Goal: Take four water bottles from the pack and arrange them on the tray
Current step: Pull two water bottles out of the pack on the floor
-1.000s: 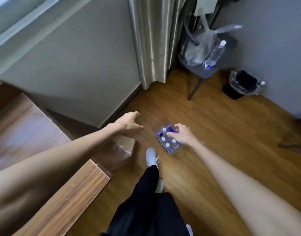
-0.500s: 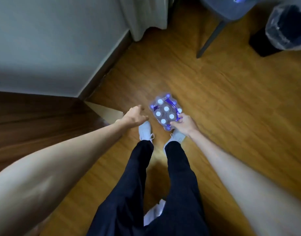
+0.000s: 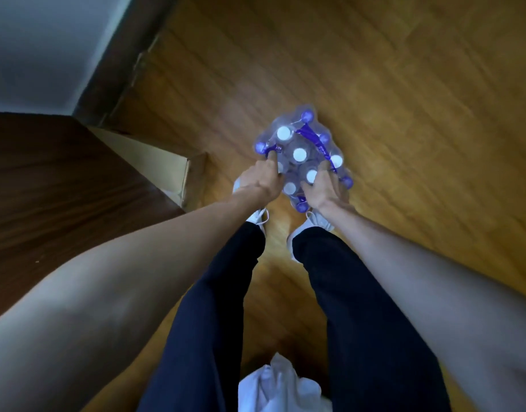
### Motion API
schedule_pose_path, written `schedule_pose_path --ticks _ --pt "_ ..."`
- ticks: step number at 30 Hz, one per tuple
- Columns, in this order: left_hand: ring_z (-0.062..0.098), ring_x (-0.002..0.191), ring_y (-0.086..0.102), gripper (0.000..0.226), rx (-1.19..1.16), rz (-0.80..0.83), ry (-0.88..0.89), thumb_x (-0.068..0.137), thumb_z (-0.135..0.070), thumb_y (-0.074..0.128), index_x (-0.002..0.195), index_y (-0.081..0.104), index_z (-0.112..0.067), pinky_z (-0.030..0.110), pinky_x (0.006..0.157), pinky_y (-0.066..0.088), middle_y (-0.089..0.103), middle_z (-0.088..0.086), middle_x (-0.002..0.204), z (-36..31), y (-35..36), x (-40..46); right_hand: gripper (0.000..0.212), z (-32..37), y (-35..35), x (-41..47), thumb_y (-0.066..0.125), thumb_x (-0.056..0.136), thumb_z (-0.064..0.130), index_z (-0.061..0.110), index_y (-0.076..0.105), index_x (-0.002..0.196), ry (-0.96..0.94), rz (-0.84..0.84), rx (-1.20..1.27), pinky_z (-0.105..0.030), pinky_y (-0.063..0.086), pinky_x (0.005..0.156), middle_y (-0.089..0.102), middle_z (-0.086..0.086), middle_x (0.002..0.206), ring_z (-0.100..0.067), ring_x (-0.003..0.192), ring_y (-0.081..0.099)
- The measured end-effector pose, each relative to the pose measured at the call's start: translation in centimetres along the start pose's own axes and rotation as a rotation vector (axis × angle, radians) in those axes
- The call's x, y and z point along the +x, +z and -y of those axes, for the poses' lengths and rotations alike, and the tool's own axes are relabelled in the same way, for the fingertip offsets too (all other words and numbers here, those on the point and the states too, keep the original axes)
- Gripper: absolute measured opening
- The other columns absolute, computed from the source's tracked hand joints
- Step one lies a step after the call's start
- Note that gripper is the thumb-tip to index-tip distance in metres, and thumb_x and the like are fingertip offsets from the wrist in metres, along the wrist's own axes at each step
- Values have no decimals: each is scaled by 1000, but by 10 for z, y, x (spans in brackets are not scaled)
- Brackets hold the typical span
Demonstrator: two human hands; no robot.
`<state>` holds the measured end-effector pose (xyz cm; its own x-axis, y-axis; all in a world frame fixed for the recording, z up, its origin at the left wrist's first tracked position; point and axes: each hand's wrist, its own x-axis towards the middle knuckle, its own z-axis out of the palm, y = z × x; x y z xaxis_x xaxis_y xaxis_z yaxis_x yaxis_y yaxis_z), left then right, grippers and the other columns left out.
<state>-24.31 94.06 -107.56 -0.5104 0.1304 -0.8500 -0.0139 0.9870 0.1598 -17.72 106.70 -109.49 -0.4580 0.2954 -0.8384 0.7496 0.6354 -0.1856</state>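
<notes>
A shrink-wrapped pack of water bottles point(image 3: 300, 145) with white caps and purple labels stands on the wooden floor just ahead of my feet. My left hand point(image 3: 260, 181) grips the pack's near left edge, fingers dug into the wrap. On the near right side my right hand point(image 3: 324, 190) clutches the wrap beside a white cap. Both hands cover the pack's near bottles. No tray is in view.
A dark wooden desk top point(image 3: 62, 185) fills the left side, with a cardboard box point(image 3: 169, 171) tucked against it. The wall and dark skirting board point(image 3: 119, 63) run along the upper left. My legs and white shoes point(image 3: 312, 226) stand right behind the pack.
My left hand has come across from the desk side onto the pack. My right hand has slid to the pack's near side, and my view has tipped down closer over it.
</notes>
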Motion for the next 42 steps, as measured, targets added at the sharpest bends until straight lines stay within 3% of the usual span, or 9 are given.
schedule_pose_path --ticks 3,6,11,19,25,36,42 --pt "42 114 59 50 31 -1 -12 96 -32 53 138 35 -11 44 85 45 52 19 135 -2 23 23 62 -4 19 24 58 96 36 2 34 141 -25 -68 -73 -37 40 70 63 -24 126 -41 111 64" --pt "43 111 61 54 68 -39 -23 96 -30 54 142 32 -12 44 81 46 46 20 138 -3 38 36 54 -7 30 35 61 96 32 3 39 135 -42 -108 -105 -38 38 68 66 -25 117 -44 105 66" --pt "41 114 61 43 86 -89 -103 99 -15 45 139 32 -7 47 86 47 49 18 138 -2 50 57 53 -10 40 50 64 95 26 3 37 135 -39 -153 -91 -37 39 65 68 -26 111 -44 101 67" --pt "46 106 63 43 -68 -188 -99 96 -9 45 137 33 -6 47 75 45 55 23 128 -2 58 64 61 -12 43 49 70 89 20 1 39 137 -21 -189 26 -39 48 69 67 -26 113 -43 101 66" --pt "47 106 62 42 -160 -194 -79 94 -12 54 130 34 -2 44 73 40 61 25 119 -1 56 56 59 -5 31 45 77 81 26 1 47 125 30 -160 96 -37 52 73 67 -25 113 -41 105 66" --pt "46 93 65 36 -135 -211 -35 91 -10 47 125 36 -3 39 69 37 70 22 98 -14 2 -32 64 14 -6 -44 81 76 34 0 50 119 109 -169 237 -40 54 77 67 -24 110 -42 102 65" --pt "42 85 61 38 -225 -222 15 91 -19 55 120 37 -3 45 69 49 56 12 79 -25 -40 -115 50 26 -46 -114 79 78 32 4 52 110 116 -198 328 -37 54 75 64 -16 101 -35 95 64"
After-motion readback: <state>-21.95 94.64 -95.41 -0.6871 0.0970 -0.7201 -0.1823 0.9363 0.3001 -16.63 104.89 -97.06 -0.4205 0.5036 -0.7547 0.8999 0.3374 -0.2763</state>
